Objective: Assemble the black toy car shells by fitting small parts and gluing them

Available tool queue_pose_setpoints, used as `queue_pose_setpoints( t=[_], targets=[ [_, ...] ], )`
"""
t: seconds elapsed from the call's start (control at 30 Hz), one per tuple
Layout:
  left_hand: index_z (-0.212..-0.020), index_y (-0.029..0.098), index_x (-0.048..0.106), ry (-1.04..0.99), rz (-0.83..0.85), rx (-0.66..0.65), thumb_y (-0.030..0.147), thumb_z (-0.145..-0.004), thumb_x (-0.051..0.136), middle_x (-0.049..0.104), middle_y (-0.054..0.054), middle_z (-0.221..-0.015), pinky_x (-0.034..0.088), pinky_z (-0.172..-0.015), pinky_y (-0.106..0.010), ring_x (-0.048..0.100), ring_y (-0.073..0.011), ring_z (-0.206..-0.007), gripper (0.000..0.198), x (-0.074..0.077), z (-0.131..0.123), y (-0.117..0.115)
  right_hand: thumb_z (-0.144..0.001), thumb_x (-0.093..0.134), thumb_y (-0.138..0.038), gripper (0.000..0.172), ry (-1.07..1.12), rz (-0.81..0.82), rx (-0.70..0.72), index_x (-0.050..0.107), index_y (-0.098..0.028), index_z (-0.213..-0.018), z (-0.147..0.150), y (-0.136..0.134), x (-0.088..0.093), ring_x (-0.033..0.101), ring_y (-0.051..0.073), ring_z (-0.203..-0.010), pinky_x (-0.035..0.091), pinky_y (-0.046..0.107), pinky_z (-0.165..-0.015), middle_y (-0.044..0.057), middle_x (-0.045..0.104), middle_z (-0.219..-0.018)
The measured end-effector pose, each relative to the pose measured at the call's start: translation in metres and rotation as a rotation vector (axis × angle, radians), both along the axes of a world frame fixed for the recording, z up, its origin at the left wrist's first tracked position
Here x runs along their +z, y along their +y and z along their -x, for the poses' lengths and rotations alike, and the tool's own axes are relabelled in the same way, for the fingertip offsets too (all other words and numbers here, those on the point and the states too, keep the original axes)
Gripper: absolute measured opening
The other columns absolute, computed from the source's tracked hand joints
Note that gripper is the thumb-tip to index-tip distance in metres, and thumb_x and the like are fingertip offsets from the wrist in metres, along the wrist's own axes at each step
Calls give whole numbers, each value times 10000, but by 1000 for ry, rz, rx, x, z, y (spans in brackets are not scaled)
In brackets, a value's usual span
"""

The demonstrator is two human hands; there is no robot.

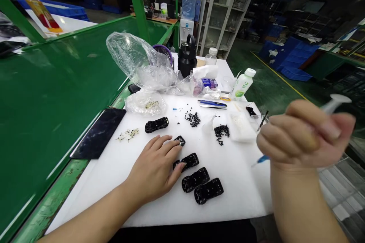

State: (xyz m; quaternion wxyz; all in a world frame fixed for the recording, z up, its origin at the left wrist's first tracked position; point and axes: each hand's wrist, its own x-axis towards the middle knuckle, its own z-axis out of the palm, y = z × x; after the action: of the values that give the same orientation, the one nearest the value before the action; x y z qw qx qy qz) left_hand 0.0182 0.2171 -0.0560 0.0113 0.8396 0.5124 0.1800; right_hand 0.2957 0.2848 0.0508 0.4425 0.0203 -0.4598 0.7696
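The right grip is clamped on a syringe, its blue tip aimed down and left toward a black toy car shell. That shell lies slantwise, well left of the syringe, touching the nearer, open left grip.

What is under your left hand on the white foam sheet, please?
The left hand rests on the white foam sheet, fingertips touching a black car shell and a smaller black piece. Anything beneath the palm is covered from view.
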Motion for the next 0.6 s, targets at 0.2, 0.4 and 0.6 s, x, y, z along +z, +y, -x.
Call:
queue_pose_setpoints(
  t=[0.2,0.4,0.6],
  targets=[
    [-1127,161,637,-24,-18,94,254,-884,514,547,-137,-1210,499,-896,-464,521,-288,-1092,288,7,-10,17,-888,551,-292,140,-415,-85,-321,595,-176,-821,-9,-13,-17,353,124,-554,305,292,-576,-13,385,-590],
    [-1120,173,625,-168,-126,63,219,-880,540,529,-133,-1233,500,-907,-436,533,-261,-1097,259,20,-6,20,-874,516,-436,257,-192,-56,-140,562,-187,-833,0,-17,-20,399,142,-572,338,313,-623,-18,362,-604],
    [-915,178,608,-278,-14,-78,152,-878,515,637,-72,-946,506,-756,-350,557,-193,-869,103,14,-8,-12,-777,444,-807,629,-192,-55,2,557,-189,-793,26,-8,-38,330,130,-496,321,303,-555,-32,348,-565]
  ],
)
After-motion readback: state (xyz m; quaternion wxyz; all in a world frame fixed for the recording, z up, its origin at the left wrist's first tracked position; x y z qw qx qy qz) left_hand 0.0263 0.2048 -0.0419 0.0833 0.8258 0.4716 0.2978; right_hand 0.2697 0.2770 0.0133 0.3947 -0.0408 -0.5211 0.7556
